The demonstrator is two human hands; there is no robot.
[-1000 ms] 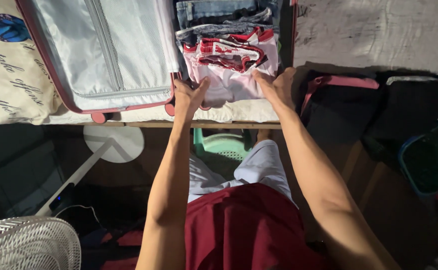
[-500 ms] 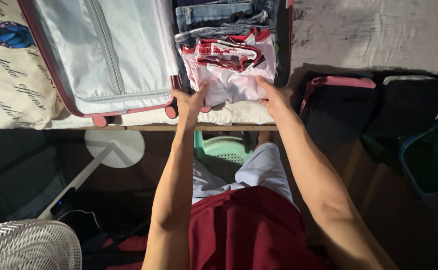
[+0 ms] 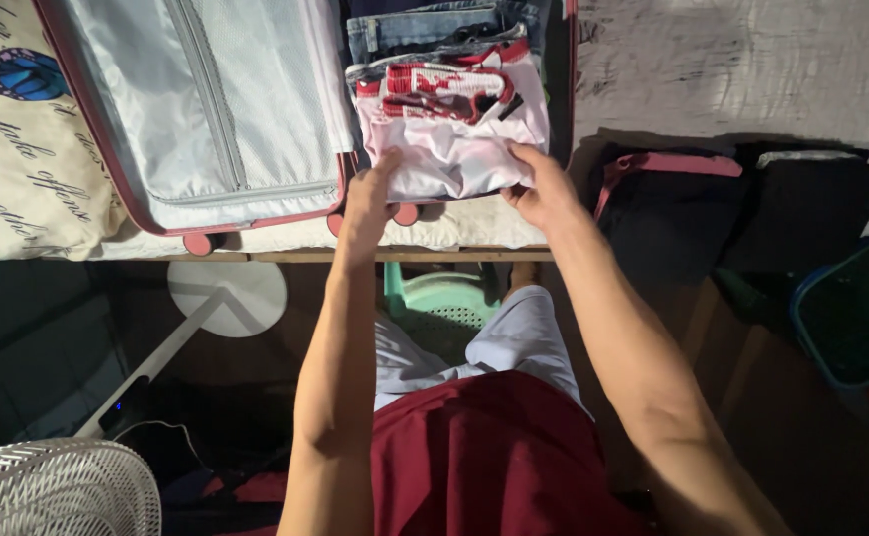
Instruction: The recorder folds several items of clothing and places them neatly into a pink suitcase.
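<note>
Packing is the step in hand: both hands grip the folded white-and-red garment [image 3: 451, 134], the left hand [image 3: 367, 199] at its near left corner, the right hand [image 3: 539, 189] at its near right edge. The garment lies in the open suitcase [image 3: 206, 109] on the bed [image 3: 752, 60], against folded jeans [image 3: 425, 25]. Settling it flat seems to call for even pressure.

Both bare arms extended forward, roughly parallel. Left hand [image 3: 368, 195] with fingers pointing forward and curled over at the tips; right hand [image 3: 542, 185] angled inward, fingers flexed in a pinch, thumb on top.
</note>
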